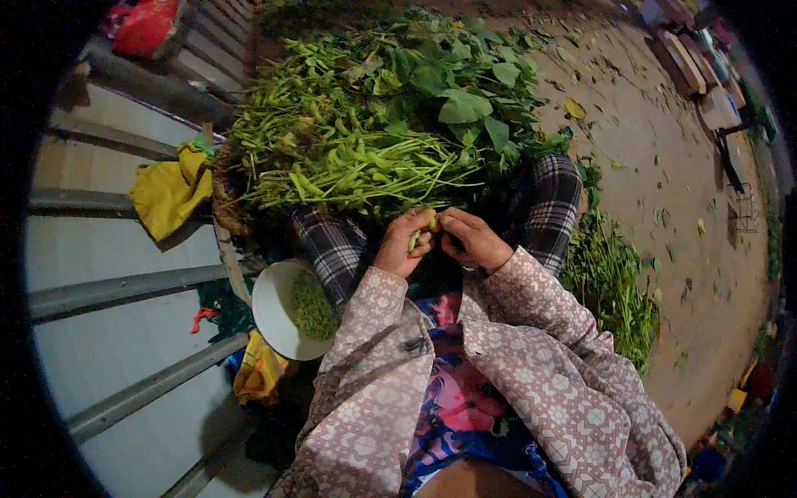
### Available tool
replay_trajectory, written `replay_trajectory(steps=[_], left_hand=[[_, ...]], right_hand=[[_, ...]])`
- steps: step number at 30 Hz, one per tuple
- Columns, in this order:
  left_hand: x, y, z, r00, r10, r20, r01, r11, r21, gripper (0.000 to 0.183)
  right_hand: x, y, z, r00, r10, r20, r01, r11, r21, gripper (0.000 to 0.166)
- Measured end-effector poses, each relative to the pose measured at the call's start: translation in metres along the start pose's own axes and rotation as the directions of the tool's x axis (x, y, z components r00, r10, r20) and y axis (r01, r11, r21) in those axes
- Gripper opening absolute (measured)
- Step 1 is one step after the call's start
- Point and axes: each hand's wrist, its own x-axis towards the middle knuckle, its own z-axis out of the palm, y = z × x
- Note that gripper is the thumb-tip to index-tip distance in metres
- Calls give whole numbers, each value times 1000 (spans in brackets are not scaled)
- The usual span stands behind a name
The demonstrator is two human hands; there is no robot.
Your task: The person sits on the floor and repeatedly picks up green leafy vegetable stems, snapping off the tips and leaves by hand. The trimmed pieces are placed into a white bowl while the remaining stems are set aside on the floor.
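Observation:
My left hand point(406, 241) is closed around green bean pods point(413, 241), one poking out between its fingers. Its thumb and forefinger meet the fingertips of my right hand point(474, 239), which pinch the end of a small pod point(434, 223) between the two hands. Fingers cover most of that pod. Just beyond my knees lies a big heap of cut bean plants point(348, 149), with pods and stalks towards me and broad leaves at its far right. By my left knee, a white bowl point(269, 311) holds a pile of small green pieces point(311, 305), too fine to tell apart.
To the left runs a pale panel wall with metal bars point(124, 289). A yellow bag point(171, 193) and a yellow-orange bag point(258, 370) are on that side. More stripped-looking stalks point(613, 292) lie right of my leg. Leaves litter the brown floor point(697, 261); boxes point(685, 62) stand far right.

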Motion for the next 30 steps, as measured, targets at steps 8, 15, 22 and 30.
replay_trajectory(steps=[8, 15, 22, 30], left_hand=[[6, -11, -3, 981, 62, -183, -40, 992, 120, 12], [4, -11, -11, 990, 68, -124, -56, 994, 98, 14], [-8, -20, 24, 924, 191, -330, -81, 945, 318, 15], [-4, -19, -4, 963, 147, -225, -141, 989, 40, 13]], right_hand=[[8, 20, 1, 968, -252, 10, 247, 938, -243, 19], [-3, -2, -4, 981, 167, 101, -185, 958, 219, 14], [26, 36, -7, 836, -547, 34, 517, 766, -381, 13], [11, 5, 12, 990, -95, -107, 92, 995, -33, 12]])
